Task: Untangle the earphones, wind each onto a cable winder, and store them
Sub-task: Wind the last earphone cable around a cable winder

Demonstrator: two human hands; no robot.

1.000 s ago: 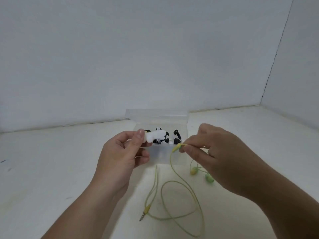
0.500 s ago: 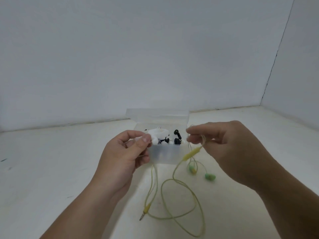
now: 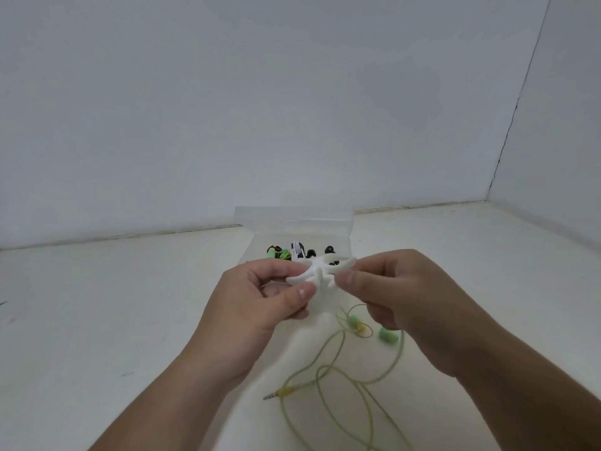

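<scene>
A white bone-shaped cable winder (image 3: 320,273) is held in the air between both hands. My left hand (image 3: 260,297) pinches its left end with thumb and fingers. My right hand (image 3: 400,294) pinches its right end, and the yellow-green earphone cable (image 3: 338,349) runs up into the curled fingers. That cable lies in loose loops on the white table, with its two green earbuds (image 3: 388,335) under my right hand and its gold jack plug (image 3: 279,392) in front.
A clear plastic storage box (image 3: 294,219) with its lid raised stands just behind my hands. It holds wound earphones in black, white and green (image 3: 300,252). White walls close the table at the back and right.
My right hand has moved left with the cable and taken hold of the winder's right end. The winder now lies flat across between both hands, slightly lower than before.
</scene>
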